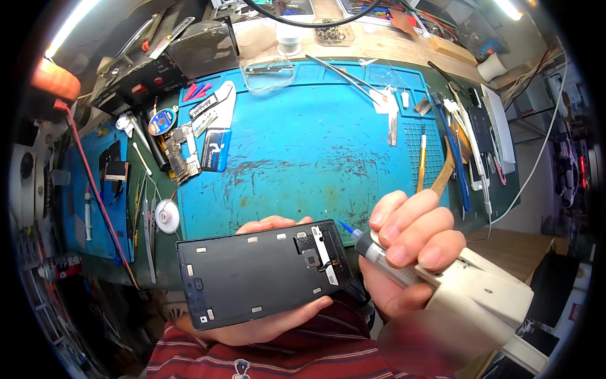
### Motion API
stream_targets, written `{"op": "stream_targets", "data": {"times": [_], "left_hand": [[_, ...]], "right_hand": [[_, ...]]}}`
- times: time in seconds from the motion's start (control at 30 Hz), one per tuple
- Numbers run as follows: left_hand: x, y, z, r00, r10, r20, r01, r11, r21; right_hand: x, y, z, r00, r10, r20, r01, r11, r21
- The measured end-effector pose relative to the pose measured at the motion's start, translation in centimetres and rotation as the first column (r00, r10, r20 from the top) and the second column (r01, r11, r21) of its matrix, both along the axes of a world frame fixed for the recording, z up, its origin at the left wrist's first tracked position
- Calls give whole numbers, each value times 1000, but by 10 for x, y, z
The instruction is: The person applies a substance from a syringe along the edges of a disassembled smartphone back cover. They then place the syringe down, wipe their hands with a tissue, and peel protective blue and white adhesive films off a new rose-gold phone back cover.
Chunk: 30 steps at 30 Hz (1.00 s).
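Blue mat (303, 132) fills frame centre. Our left hand (265, 325) cradles dark phone back (262, 275), lower centre. Our right hand (410, 243) pinches glue syringe (442, 278), tip by camera cutout. We risk smearing lens opening if squeeze slips.

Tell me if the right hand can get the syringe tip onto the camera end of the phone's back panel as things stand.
Probably yes. The right hand holds the syringe with its blue tip just beside the panel's camera end, nothing between them. The left hand cradles the panel from beneath, its face uncovered.

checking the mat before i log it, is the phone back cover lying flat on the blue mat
No, the left hand holds the phone back cover up, nearer than the blue mat.
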<state>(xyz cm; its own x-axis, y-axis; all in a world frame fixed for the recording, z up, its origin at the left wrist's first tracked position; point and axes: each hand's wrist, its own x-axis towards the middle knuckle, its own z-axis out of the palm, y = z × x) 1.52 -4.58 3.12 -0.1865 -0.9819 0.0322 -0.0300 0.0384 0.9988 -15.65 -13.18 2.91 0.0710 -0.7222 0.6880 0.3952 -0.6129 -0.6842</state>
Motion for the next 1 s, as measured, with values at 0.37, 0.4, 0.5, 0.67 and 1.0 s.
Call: {"op": "stream_targets", "data": {"times": [0.37, 0.4, 0.5, 0.67, 1.0], "left_hand": [[-3, -1, -5, 991, 46, -123, -40, 998, 51], [-3, -1, -5, 993, 42, -114, -37, 998, 44], [-2, -2, -4, 996, 32, -87, -30, 999, 31], [0, -4, 1, 1000, -2, -29, 3, 1000, 17], [1, -5, 2, 999, -15, -33, 15, 1000, 23]], "right_hand": [[-2, -5, 1, 993, 61, -104, -45, 989, 143], [-2, -6, 1, 992, 63, -107, -46, 988, 150], [-1, -6, 1, 991, 66, -121, -47, 987, 153], [-1, -6, 0, 990, 66, -126, -47, 987, 152], [1, -6, 0, 991, 44, -128, -22, 985, 170]]}}
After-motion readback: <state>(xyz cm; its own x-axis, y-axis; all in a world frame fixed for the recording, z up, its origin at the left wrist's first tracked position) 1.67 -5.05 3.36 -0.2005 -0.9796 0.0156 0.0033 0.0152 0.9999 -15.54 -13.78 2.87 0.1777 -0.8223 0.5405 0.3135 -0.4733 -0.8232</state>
